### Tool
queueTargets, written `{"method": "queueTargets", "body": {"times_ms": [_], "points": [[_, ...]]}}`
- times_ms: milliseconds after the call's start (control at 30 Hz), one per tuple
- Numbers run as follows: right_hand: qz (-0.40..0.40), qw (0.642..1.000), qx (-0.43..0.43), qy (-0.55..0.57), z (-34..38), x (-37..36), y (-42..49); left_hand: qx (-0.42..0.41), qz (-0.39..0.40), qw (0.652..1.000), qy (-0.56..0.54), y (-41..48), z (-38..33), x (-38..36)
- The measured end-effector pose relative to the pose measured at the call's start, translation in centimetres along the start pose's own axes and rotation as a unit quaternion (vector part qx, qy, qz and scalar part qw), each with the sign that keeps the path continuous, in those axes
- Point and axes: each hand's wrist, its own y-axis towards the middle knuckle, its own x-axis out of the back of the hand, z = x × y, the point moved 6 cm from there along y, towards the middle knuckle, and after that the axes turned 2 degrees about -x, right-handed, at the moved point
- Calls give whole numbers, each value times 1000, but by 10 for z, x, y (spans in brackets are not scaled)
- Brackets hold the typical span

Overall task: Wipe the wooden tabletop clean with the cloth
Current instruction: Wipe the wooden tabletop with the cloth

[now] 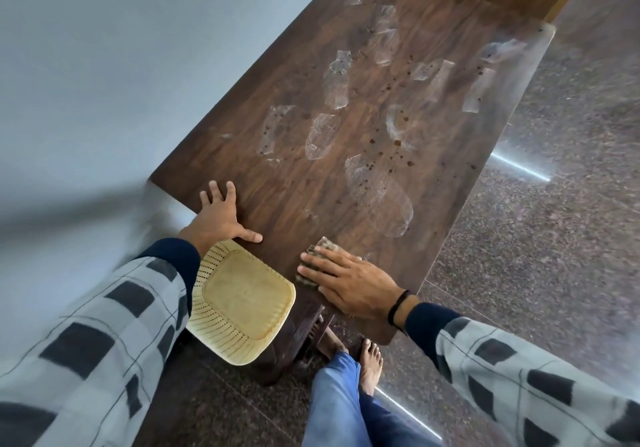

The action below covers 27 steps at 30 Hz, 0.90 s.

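A long dark wooden tabletop (346,75) runs away from me, marked with several pale smeared patches and small dark spots. Near its front edge lies a small dark patterned cloth (320,250), folded. My right hand (349,282) lies flat over the cloth with straight fingers pressing it onto the wood. My left hand (221,216) rests open on the near left corner of the table, fingers spread, holding nothing.
A cream plastic stool seat (242,299) stands under my left forearm, tucked against the table's near end. A pale wall (121,48) runs along the table's left side. Speckled polished stone floor (554,186) lies to the right. My bare feet (370,360) stand below the table's near edge.
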Motion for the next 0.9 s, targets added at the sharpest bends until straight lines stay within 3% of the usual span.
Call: {"method": "queueTargets", "body": {"times_ms": [100, 167, 333, 367, 500, 567, 667, 733, 867, 900], "points": [[-48, 990, -129, 24, 2, 7, 19, 11, 10, 1000, 7, 0, -5, 3], [-75, 985, -153, 37, 19, 3, 23, 18, 14, 1000, 14, -1, -5, 3], [6, 998, 59, -31, 9, 1, -17, 9, 9, 1000, 21, -5, -5, 3], [8, 998, 48, -32, -4, 4, -18, 7, 7, 1000, 22, -6, -6, 4], [-62, 986, -150, 23, -12, 14, -6, 4, 3, 1000, 19, -6, -6, 6], [-65, 993, -102, 12, 9, 6, -13, 7, -2, 1000, 25, -7, -5, 5], [8, 998, 65, -19, 6, 6, -38, 2, 2, 1000, 19, -7, -5, 4], [30, 995, 90, -39, -14, 12, -40, 1, 3, 1000, 22, -7, -6, 4], [-43, 991, -123, 17, -12, 16, -21, 3, 2, 1000, 29, -5, -6, 5], [-53, 990, -126, 26, -2, 11, -22, 6, -1, 999, 33, -6, -6, 5]]}}
